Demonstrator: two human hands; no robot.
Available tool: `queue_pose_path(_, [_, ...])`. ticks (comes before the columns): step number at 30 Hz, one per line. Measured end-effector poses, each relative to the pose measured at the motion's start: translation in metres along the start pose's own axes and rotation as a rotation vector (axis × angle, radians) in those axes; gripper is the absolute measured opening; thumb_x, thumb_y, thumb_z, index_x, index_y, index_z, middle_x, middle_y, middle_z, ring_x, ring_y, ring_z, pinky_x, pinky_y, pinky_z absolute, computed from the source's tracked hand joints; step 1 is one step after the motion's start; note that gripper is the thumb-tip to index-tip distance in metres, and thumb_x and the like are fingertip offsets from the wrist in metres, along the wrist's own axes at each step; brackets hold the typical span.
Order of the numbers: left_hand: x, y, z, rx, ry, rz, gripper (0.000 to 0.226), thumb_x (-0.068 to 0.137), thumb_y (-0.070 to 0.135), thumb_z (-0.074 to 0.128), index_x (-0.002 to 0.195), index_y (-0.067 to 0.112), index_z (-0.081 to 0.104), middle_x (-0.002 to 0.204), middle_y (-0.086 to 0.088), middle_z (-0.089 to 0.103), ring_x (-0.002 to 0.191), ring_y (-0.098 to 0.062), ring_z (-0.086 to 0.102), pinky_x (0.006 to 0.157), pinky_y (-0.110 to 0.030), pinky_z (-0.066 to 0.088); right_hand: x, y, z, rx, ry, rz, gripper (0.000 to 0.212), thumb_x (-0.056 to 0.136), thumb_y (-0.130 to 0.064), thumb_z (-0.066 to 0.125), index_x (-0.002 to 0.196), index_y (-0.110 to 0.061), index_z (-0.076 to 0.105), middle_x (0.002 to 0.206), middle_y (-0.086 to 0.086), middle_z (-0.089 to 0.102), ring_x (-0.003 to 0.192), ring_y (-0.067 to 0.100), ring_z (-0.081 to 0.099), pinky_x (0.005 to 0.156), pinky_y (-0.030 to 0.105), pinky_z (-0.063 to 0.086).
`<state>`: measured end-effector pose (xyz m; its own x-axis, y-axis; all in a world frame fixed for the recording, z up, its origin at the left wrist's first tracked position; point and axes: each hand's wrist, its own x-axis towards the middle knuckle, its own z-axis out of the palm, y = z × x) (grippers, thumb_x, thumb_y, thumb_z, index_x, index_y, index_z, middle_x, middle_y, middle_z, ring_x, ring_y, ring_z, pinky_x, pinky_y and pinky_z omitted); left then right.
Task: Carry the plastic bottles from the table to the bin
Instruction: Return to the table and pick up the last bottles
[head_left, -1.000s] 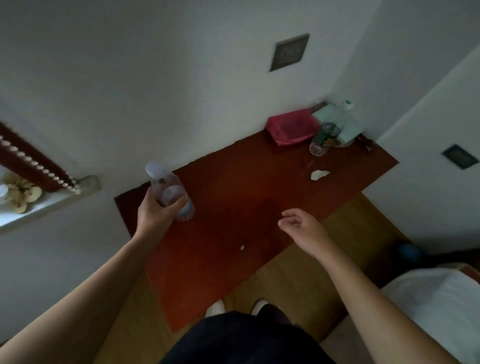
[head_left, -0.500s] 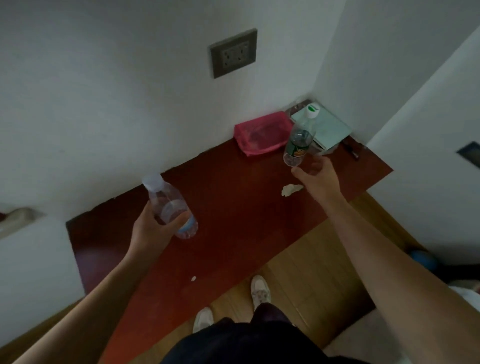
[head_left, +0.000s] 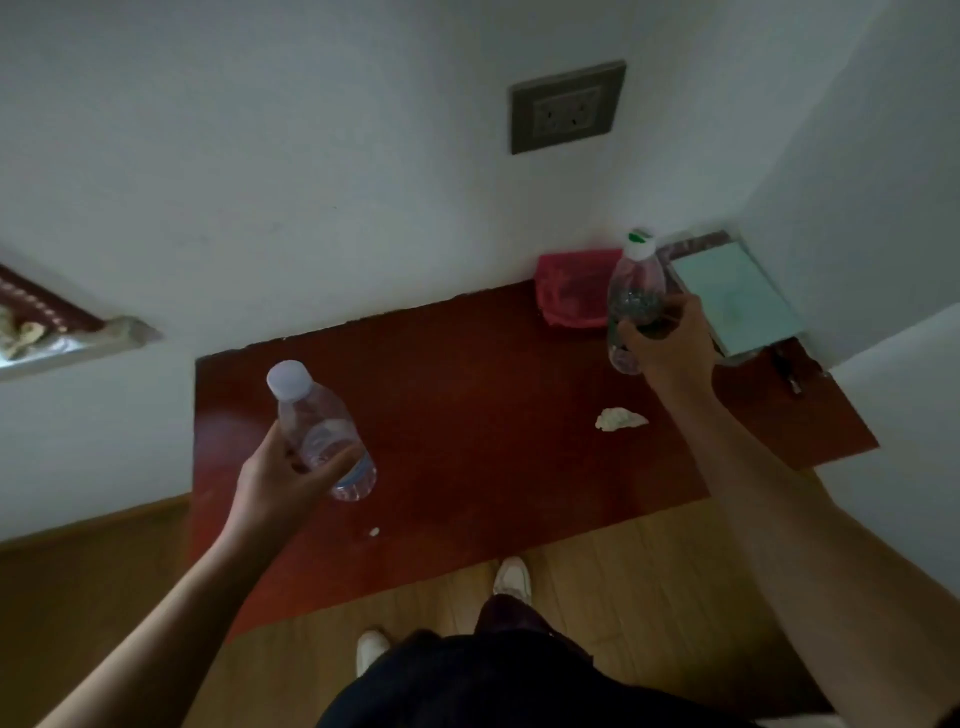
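My left hand (head_left: 283, 475) grips a clear plastic bottle (head_left: 322, 431) with a white cap, tilted above the left part of the dark red table (head_left: 467, 415). At the table's back right, my right hand (head_left: 670, 345) curls round the lower half of a second clear bottle (head_left: 636, 280) with a white and green cap and a dark label. That bottle stands upright, its base near the tabletop. No bin is in view.
A pink bag (head_left: 571, 286) lies against the wall behind the right bottle, and a pale green booklet (head_left: 737, 299) sits in the corner. A crumpled white scrap (head_left: 618, 418) lies on the table. White walls close in at the back and right. My feet stand on wooden floor (head_left: 623, 587).
My right hand reached from the table's front edge to the back right and closed round the green-capped bottle. My left hand kept hold of its bottle. The view shifted right.
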<state>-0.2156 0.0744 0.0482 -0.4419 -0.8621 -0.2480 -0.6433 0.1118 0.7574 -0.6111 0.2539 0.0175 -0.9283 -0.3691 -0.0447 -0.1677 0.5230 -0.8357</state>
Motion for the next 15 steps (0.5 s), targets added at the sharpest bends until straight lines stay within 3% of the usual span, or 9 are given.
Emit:
queue_pose_path(4, [-0.028, -0.021, -0.028, -0.062, 0.080, -0.038, 0.054, 0.075, 0.045, 0.080, 0.122, 0.030, 0.059, 0.101, 0.012, 0.071, 0.087, -0.003, 0.071, 0.071, -0.025, 0.057, -0.031, -0.044, 0.025, 0.012, -0.156, -0.119, 0.049, 0.078, -0.030, 0.081, 0.120, -0.023, 0.057, 0.111, -0.006, 0.063, 0.098, 0.012, 0.061, 0.077, 0.019, 0.045])
queue_pose_path(9, [-0.082, -0.062, -0.077, -0.117, 0.241, -0.105, 0.035, 0.077, 0.038, 0.082, 0.100, 0.048, 0.058, 0.089, 0.017, 0.073, 0.084, 0.011, 0.066, 0.068, -0.023, 0.052, -0.108, -0.097, 0.090, -0.026, -0.467, -0.355, 0.053, 0.075, -0.037, 0.084, 0.119, -0.023, 0.059, 0.114, 0.001, 0.058, 0.099, 0.014, 0.061, 0.086, 0.031, 0.051])
queue_pose_path(15, [-0.187, -0.157, -0.145, -0.164, 0.426, -0.257, 0.052, 0.076, 0.045, 0.079, 0.121, 0.031, 0.058, 0.105, 0.017, 0.063, 0.094, -0.003, 0.065, 0.071, -0.022, 0.053, -0.254, -0.155, 0.172, -0.030, -0.867, -0.483, 0.050, 0.070, -0.036, 0.084, 0.111, -0.032, 0.056, 0.107, -0.010, 0.067, 0.094, 0.004, 0.067, 0.075, 0.024, 0.054])
